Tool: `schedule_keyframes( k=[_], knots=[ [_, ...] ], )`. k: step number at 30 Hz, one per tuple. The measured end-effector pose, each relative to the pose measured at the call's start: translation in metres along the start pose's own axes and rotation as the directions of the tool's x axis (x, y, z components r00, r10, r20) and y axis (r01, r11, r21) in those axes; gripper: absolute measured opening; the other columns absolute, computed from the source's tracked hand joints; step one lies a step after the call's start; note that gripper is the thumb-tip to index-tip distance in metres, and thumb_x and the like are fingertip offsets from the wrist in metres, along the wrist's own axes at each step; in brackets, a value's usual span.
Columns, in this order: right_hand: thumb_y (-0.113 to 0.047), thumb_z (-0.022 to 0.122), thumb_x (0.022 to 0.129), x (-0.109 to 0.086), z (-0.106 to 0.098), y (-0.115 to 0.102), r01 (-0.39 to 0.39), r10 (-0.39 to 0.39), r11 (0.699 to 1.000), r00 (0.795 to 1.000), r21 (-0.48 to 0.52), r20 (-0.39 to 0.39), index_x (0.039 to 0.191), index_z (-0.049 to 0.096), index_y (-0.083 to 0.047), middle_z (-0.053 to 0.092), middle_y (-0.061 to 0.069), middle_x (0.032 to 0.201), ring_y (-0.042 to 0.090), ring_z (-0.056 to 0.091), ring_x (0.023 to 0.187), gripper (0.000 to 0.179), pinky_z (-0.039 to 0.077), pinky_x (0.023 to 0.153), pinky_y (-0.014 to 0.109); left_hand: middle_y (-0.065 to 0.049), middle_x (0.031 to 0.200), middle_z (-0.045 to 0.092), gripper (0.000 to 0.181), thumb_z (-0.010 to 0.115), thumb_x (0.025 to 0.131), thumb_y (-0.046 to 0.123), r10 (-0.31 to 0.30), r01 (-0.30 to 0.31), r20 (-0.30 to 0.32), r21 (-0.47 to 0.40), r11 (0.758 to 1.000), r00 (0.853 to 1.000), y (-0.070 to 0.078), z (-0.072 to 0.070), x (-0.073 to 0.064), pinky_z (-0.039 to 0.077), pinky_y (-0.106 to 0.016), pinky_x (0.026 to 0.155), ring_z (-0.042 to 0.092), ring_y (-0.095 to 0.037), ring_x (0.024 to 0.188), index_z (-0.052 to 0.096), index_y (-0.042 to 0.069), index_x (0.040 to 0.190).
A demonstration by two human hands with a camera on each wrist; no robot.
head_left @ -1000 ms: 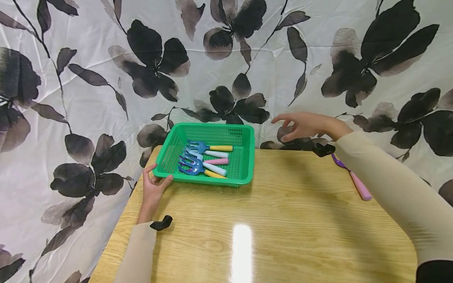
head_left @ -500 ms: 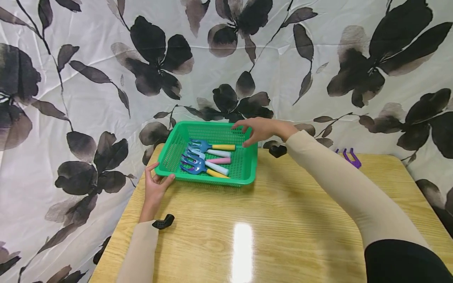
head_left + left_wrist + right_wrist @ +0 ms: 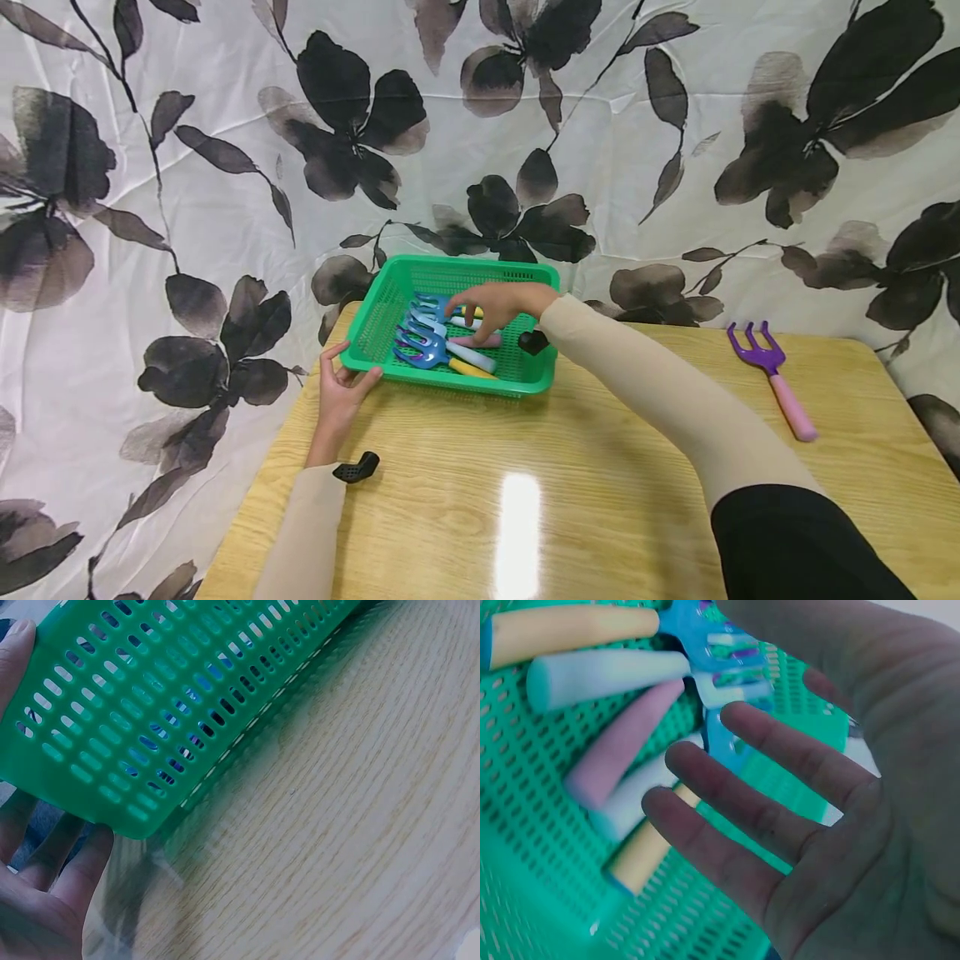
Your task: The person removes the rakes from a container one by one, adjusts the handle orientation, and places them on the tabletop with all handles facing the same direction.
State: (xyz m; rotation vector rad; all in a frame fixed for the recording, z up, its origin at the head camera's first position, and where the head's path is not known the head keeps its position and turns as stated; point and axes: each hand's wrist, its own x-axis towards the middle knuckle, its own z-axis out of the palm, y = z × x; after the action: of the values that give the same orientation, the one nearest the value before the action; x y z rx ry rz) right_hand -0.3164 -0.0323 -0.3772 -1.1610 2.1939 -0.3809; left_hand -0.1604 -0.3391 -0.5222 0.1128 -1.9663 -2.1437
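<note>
A green plastic basket (image 3: 450, 382) stands at the table's far left. My left hand (image 3: 341, 412) holds its near left corner, thumb at the front and fingers round the side. Inside lie several small hand forks: blue heads with yellow handles (image 3: 471, 368), light blue ones with pale handles (image 3: 607, 679), and a pink handle (image 3: 622, 746) among them. My right hand (image 3: 501, 307) hangs over these forks, fingers spread and pointing down, partly covering the handles. In the right wrist view its fingers (image 3: 739, 799) are extended and hold nothing.
On the right side of the wooden table (image 3: 600, 500) lies a purple hand fork with a pink handle (image 3: 792, 407). A floral cloth (image 3: 637, 150) hangs behind the table. Its far edge runs just behind the basket.
My right hand has moved left from beside the basket to over the forks in it. The purple fork on the table has come into full view. My left hand keeps its hold.
</note>
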Motion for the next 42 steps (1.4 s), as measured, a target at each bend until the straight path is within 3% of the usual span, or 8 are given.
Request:
schedule_keyframes(
  k=[4, 6, 8, 11, 17, 28, 35, 42],
  knots=[
    [-0.023, 0.074, 0.097, 0.013, 0.010, -0.002, 0.011, -0.017, 0.995, 0.998, 0.100, 0.060, 0.152, 0.045, -0.027, 0.060, 0.013, 0.139, 0.034, 0.063, 0.097, 0.062, 0.051, 0.082, 0.044, -0.034, 0.140, 0.054, 0.074, 0.075, 0.093, 0.000, 0.001, -0.001, -0.001, 0.003, 1.000, 1.000, -0.001, 0.001, 0.001, 0.054, -0.022, 0.091, 0.052, -0.039, 0.133, 0.031, 0.016, 0.150],
    [-0.019, 0.073, 0.098, 0.017, 0.014, -0.004, 0.005, -0.020, 0.988, 0.995, 0.157, 0.095, 0.152, 0.045, -0.025, 0.058, 0.016, 0.140, 0.033, 0.058, 0.076, 0.061, 0.048, 0.070, 0.043, -0.033, 0.140, 0.055, 0.074, 0.075, 0.093, 0.000, 0.003, -0.003, -0.005, 0.011, 1.000, 1.000, -0.001, 0.001, 0.001, 0.054, -0.022, 0.091, 0.053, -0.037, 0.132, 0.031, 0.016, 0.150],
    [-0.017, 0.071, 0.098, 0.022, 0.018, -0.005, -0.010, -0.016, 0.980, 0.991, 0.197, 0.130, 0.153, 0.045, -0.022, 0.055, 0.017, 0.142, 0.030, 0.049, 0.066, 0.061, 0.045, 0.064, 0.044, -0.032, 0.140, 0.055, 0.073, 0.075, 0.093, 0.000, 0.003, -0.002, -0.011, 0.016, 1.000, 1.000, -0.001, 0.001, 0.002, 0.055, -0.022, 0.090, 0.054, -0.035, 0.131, 0.031, 0.017, 0.150],
    [-0.019, 0.073, 0.098, 0.027, 0.022, -0.007, -0.028, 0.001, 0.984, 0.988, 0.173, 0.152, 0.154, 0.045, -0.021, 0.057, 0.016, 0.141, 0.022, 0.052, 0.068, 0.062, 0.049, 0.066, 0.046, -0.030, 0.140, 0.056, 0.074, 0.075, 0.093, 0.000, 0.001, -0.001, -0.016, 0.020, 1.000, 1.000, -0.001, 0.001, 0.003, 0.055, -0.022, 0.090, 0.055, -0.034, 0.130, 0.031, 0.017, 0.150],
    [-0.019, 0.075, 0.096, 0.035, 0.029, -0.009, -0.095, 0.062, 0.981, 0.979, 0.169, 0.193, 0.150, 0.050, -0.025, 0.059, 0.015, 0.141, 0.020, 0.067, 0.101, 0.060, 0.059, 0.086, 0.051, -0.032, 0.142, 0.054, 0.074, 0.075, 0.093, -0.001, 0.005, -0.005, -0.006, 0.015, 1.000, 1.000, -0.001, 0.002, 0.003, 0.055, -0.022, 0.089, 0.051, -0.040, 0.134, 0.031, 0.017, 0.150],
    [-0.010, 0.070, 0.098, 0.043, 0.034, -0.012, -0.139, 0.100, 0.984, 0.951, 0.115, 0.293, 0.152, 0.049, -0.024, 0.052, 0.020, 0.147, 0.024, 0.069, 0.105, 0.059, 0.060, 0.087, 0.048, -0.033, 0.141, 0.054, 0.074, 0.076, 0.092, 0.000, 0.016, -0.015, -0.011, 0.014, 1.000, 1.000, 0.001, 0.004, 0.002, 0.054, -0.022, 0.092, 0.051, -0.039, 0.134, 0.031, 0.015, 0.150],
    [-0.004, 0.069, 0.098, 0.045, 0.041, -0.005, -0.158, 0.120, 0.981, 0.948, 0.108, 0.294, 0.153, 0.047, -0.024, 0.052, 0.019, 0.148, 0.027, 0.059, 0.126, 0.063, 0.061, 0.084, 0.043, -0.034, 0.140, 0.054, 0.076, 0.077, 0.091, -0.001, 0.020, -0.020, -0.011, 0.010, 1.000, 1.000, 0.001, 0.002, 0.002, 0.055, -0.022, 0.091, 0.051, -0.042, 0.134, 0.031, 0.015, 0.150],
    [0.001, 0.072, 0.095, 0.047, 0.046, 0.000, -0.118, 0.087, 0.987, 0.962, 0.107, 0.260, 0.137, 0.056, -0.018, 0.061, 0.013, 0.124, 0.027, 0.066, 0.102, 0.049, 0.061, 0.080, 0.045, -0.029, 0.141, 0.056, 0.075, 0.077, 0.092, 0.003, 0.008, -0.008, -0.005, 0.024, 1.000, 1.000, 0.002, 0.002, 0.001, 0.055, -0.022, 0.091, 0.052, -0.038, 0.134, 0.031, 0.016, 0.149]
  ],
)
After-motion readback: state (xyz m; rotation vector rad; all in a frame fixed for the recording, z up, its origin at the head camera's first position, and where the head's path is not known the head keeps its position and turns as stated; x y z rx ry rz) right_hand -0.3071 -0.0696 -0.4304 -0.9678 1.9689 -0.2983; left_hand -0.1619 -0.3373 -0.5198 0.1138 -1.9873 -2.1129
